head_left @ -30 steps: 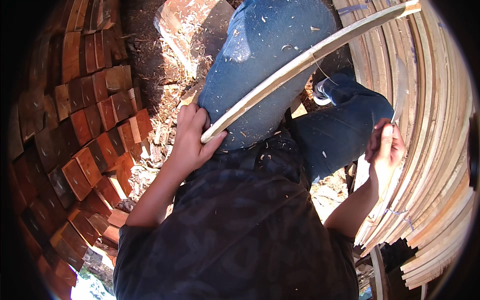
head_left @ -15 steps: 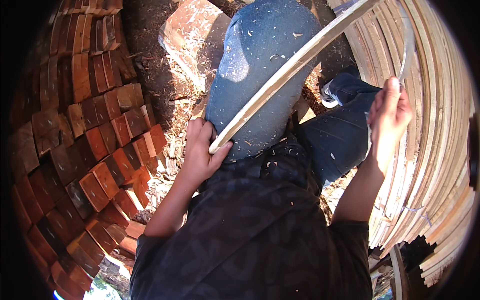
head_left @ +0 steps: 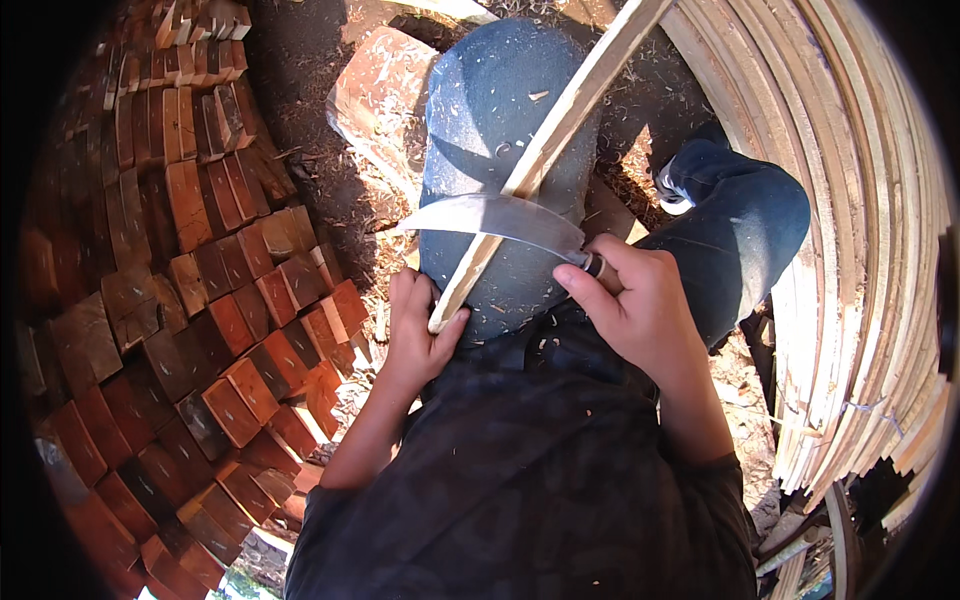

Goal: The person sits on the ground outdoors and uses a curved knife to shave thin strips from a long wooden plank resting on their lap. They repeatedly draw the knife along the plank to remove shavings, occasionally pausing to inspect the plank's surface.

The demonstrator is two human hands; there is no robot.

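Note:
A long, pale wooden strip (head_left: pixel 575 110) slants from my lap up past the top edge, lying over my jeans-clad leg. My left hand (head_left: pixel 412 325) is closed around its near end, thumb along the side. In my right hand (head_left: pixel 645 305) is the dark handle of a curved knife (head_left: pixel 490 214), fingers wrapped round it. Its broad metal blade lies across the strip, tip pointing left beyond my knee. Whether the edge bites into the wood cannot be told. Small shavings dot my jeans.
Stacked reddish wooden blocks (head_left: pixel 240 400) rise on the left. Along the right runs a big bundle of long pale strips (head_left: pixel 830 200), with a tie near its lower end. A reddish block (head_left: pixel 385 95) lies beyond my left hand, among shavings on the ground.
My right hand has swung the knife from beside the right bundle, inward and down, onto the strip. The strip now slants more steeply; my left hand still grips its end.

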